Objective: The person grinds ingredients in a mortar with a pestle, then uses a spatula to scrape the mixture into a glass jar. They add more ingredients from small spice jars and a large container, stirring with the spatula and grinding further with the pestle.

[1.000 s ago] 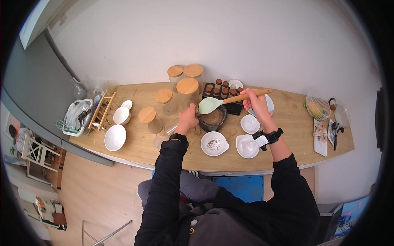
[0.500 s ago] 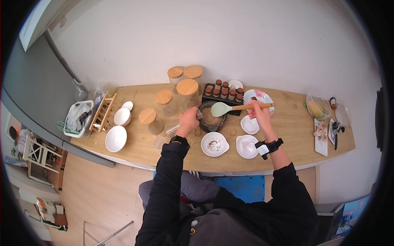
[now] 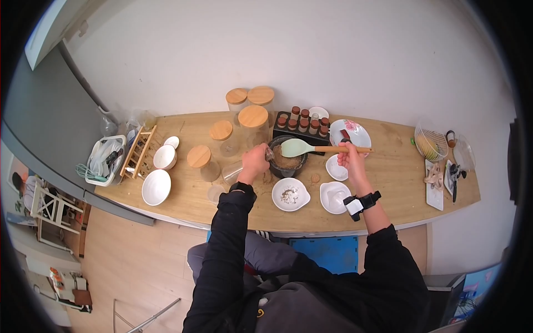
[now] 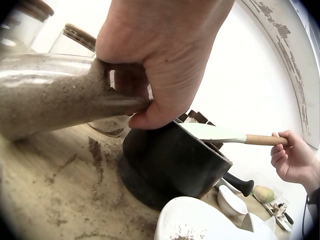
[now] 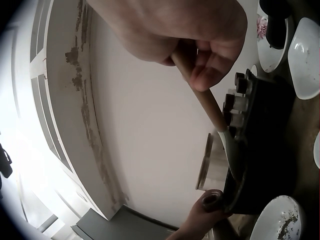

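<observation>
Left grip (image 3: 255, 162): my fingers curled round the mouth end of a powder-filled glass jar (image 4: 47, 97), tipped on its side at the rim of the black pot (image 4: 167, 162). Right grip (image 3: 351, 159): pinching the wooden handle of the pale green spoon (image 3: 297, 147), its head at the pot's opening. Pot stands on the bench (image 3: 388, 183); brown powder (image 4: 96, 155) scattered beside it. Brown-flecked white bowl (image 3: 291, 207) just in front of pot; black rack (image 3: 316, 145) of small bottles behind.

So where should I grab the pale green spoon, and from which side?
Probably the wooden handle, from the person's right: it's slim and sticks out past the dark pot that way, while the broad head is at the pot's mouth. The right hand holds it there.
</observation>
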Tool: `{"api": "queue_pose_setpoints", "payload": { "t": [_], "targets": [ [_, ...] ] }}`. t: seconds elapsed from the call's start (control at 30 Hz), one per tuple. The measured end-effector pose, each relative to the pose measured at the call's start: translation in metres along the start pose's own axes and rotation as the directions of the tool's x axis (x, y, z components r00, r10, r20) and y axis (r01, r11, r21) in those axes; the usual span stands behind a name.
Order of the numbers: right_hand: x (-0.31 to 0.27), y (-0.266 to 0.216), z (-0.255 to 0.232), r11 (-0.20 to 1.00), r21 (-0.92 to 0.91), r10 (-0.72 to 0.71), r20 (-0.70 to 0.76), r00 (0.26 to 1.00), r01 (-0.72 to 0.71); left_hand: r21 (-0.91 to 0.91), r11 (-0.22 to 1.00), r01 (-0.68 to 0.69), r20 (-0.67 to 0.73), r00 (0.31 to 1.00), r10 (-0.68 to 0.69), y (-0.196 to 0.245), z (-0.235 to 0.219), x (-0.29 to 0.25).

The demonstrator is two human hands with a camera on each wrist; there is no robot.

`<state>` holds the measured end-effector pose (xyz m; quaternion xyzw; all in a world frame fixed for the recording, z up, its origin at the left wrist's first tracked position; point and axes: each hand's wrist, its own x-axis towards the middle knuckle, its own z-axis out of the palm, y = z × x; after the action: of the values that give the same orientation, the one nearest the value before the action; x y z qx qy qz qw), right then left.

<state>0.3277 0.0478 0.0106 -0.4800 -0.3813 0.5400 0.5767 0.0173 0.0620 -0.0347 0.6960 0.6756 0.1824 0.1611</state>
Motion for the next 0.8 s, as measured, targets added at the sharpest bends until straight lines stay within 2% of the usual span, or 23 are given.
{"api": "queue_pose_setpoints", "payload": {
  "t": [0.27,0.37,0.57,0.8],
  "targets": [
    [-0.002,0.014,-0.019,0.99,0.117,0.082,0.019,0.996,-0.084,0.013,1.0,0.007,0.009,1.0,-0.007,0.0,0.0,0.001],
    [-0.004,0.01,-0.02,0.988,0.136,0.071,0.034,0.997,-0.075,0.013,1.0,0.005,0.006,1.0,-0.005,-0.001,0.001,0.0],
    [-0.016,-0.015,-0.005,0.994,0.107,0.029,0.073,0.997,-0.037,0.023,1.0,0.014,0.014,1.0,-0.014,0.0,0.0,0.001],
    [-0.032,-0.026,0.018,0.995,-0.019,-0.092,0.133,0.987,0.095,0.04,0.999,0.024,0.011,1.0,-0.024,0.001,-0.001,0.0]
  ]
}}
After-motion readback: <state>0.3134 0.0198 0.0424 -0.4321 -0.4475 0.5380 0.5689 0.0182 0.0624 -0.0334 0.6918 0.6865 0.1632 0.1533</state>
